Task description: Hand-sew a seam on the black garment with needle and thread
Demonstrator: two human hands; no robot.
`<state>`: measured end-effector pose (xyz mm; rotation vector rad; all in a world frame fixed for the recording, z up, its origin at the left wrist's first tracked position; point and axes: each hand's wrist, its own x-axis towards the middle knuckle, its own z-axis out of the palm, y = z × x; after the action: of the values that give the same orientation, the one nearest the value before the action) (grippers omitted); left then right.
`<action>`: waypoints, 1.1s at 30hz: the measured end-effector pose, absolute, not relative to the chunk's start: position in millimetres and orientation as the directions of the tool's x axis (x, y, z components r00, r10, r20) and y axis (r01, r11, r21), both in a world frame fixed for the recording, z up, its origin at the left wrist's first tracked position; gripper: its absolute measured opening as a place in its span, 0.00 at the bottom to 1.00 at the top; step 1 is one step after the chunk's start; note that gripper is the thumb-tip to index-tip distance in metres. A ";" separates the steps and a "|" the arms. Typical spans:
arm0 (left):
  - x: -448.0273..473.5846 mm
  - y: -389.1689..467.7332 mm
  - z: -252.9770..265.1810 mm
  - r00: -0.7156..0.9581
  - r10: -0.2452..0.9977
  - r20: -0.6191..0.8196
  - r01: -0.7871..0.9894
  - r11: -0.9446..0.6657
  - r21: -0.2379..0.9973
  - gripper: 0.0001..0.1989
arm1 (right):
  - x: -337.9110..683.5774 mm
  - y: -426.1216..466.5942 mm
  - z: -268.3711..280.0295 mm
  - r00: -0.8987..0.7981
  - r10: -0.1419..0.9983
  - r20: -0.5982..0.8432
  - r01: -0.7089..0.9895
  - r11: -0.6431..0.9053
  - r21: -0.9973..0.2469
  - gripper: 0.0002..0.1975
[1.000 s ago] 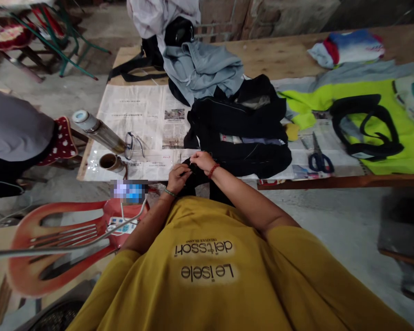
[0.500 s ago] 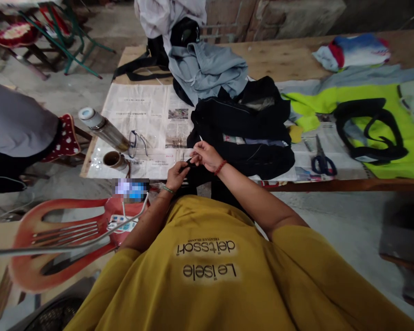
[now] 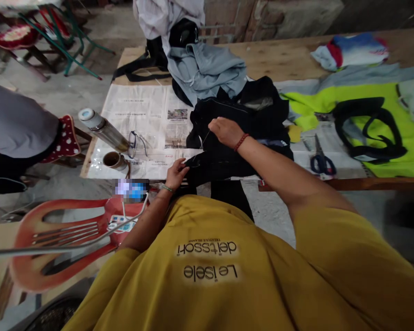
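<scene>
On the table [image 3: 279, 53] lies a black garment [image 3: 215, 163], its near-left edge pinched in the left hand [image 3: 176, 174]. The right hand [image 3: 226, 131], fingertips together, grips a thin thread [image 3: 204, 137]; pulling too hard could snap it or pucker the cloth.
</scene>
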<state>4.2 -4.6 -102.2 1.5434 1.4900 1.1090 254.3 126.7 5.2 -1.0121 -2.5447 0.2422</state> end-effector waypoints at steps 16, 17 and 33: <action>5.2 -4.6 -101.1 -0.052 0.996 0.072 0.348 -0.049 0.936 0.20 | 366.9 198.0 89.0 -0.487 0.727 0.485 0.867 0.470 0.165 0.16; 5.4 -4.7 -100.2 -0.054 0.996 0.066 0.348 -0.043 0.937 0.20 | 368.1 199.4 90.1 -0.468 0.727 0.502 0.879 0.444 0.177 0.19; 10.3 -7.7 -96.1 -0.084 0.993 0.084 0.364 -0.048 0.930 0.21 | 371.8 38.5 -20.8 -0.153 0.983 0.107 0.816 0.186 -0.547 0.12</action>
<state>10.3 -7.7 -96.1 1.4834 1.5230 1.1357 371.8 38.5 -20.8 -1.6841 -2.0310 0.5088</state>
